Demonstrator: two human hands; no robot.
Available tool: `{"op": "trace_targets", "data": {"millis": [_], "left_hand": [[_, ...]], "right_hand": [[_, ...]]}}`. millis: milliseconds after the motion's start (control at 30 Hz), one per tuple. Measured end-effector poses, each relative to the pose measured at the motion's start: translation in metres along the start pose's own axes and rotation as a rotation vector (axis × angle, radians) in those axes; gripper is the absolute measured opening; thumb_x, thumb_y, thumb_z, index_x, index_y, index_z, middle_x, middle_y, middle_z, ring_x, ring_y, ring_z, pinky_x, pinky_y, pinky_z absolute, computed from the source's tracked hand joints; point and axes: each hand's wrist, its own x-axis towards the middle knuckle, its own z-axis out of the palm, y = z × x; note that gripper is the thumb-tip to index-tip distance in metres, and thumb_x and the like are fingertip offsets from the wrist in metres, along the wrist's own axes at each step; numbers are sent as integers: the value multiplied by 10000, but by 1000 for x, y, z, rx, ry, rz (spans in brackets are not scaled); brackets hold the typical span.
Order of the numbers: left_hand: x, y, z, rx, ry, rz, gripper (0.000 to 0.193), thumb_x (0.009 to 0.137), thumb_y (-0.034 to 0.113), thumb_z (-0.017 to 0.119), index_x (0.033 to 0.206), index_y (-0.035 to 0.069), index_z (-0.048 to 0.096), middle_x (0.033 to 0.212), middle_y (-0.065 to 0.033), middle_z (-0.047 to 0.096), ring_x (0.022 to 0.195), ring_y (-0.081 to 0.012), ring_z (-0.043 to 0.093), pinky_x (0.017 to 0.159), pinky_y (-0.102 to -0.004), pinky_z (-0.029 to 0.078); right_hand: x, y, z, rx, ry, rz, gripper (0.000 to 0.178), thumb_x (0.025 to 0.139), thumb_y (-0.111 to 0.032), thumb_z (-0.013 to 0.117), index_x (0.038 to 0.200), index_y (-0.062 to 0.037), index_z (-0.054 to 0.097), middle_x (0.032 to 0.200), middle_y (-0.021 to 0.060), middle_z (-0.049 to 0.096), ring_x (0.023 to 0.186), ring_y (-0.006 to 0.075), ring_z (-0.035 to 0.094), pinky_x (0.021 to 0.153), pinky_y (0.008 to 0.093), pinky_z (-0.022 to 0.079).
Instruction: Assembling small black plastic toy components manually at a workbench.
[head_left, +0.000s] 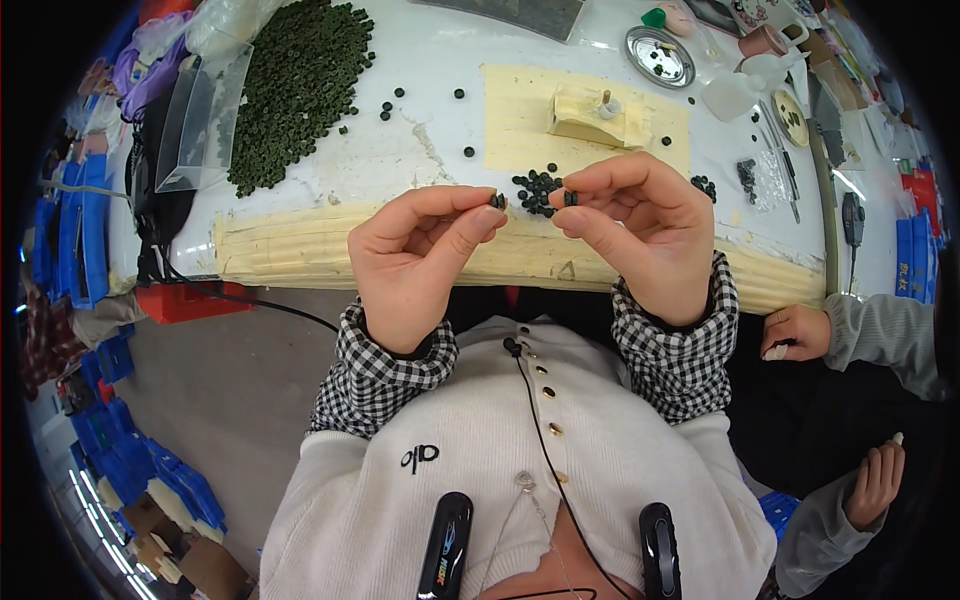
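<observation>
My left hand (418, 262) pinches a small dark round piece (498, 201) between thumb and forefinger, above the table's near edge. My right hand (650, 235) grips a similar small black piece (571, 199) the same way, a short gap to the right. Behind and between the fingertips lies a small pile of black round pieces (536, 188), partly covered by my right hand. Farther back, a yellow taped block (598, 122) with a short peg and a white collar sits on a yellow sheet (510, 110).
A large heap of dark green pieces (300, 95) covers the back left, beside a clear plastic scoop-like tray (205, 125). A round metal dish (660, 57) stands back right. Pens and tweezers-like tools (785, 155) lie at right. Another person's hand (797, 332) rests near the table's right front.
</observation>
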Motion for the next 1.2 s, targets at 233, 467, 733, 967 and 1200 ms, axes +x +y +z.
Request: {"op": "trace_targets", "data": {"millis": [233, 467, 733, 967, 1200], "left_hand": [[-1, 0, 0, 6, -7, -8, 182, 835, -48, 668, 1014, -69, 642, 934, -125, 688, 855, -146, 667, 782, -237, 540], [0, -1, 1, 10, -21, -11, 181, 839, -50, 663, 1017, -73, 639, 937, -128, 687, 863, -146, 668, 790, -236, 538], [0, 0, 1, 83, -27, 20, 160, 869, -21, 629, 1025, -57, 631, 920, -142, 694, 837, -178, 677, 758, -267, 543], [2, -1, 0, 75, -50, 10, 156, 867, -26, 630, 1018, -64, 633, 919, -147, 692, 841, -176, 673, 757, -268, 541], [3, -1, 1, 133, -86, 131, 175, 846, -87, 625, 1021, -75, 632, 942, -140, 681, 868, -165, 659, 778, -254, 532]], "right_hand": [[-2, -1, 0, 11, 10, 25, 215, 795, 20, 711, 997, 44, 640, 925, 79, 678, 823, 98, 643, 749, 214, 519], [-4, 1, 0, 11, 26, 4, 215, 790, 20, 716, 989, 50, 640, 925, 94, 684, 818, 116, 656, 751, 230, 535], [-1, -5, -13, -702, 66, -132, 197, 761, -6, 713, 952, 2, 663, 842, 106, 665, 719, 184, 664, 654, 257, 522], [-5, 7, -29, -1070, 148, -68, 191, 757, 7, 685, 947, -9, 667, 802, 123, 618, 669, 266, 607, 612, 325, 491], [-13, -9, 13, -521, 42, -272, 264, 799, 71, 650, 1055, 13, 678, 892, 131, 643, 750, 193, 628, 660, 251, 500]]}}
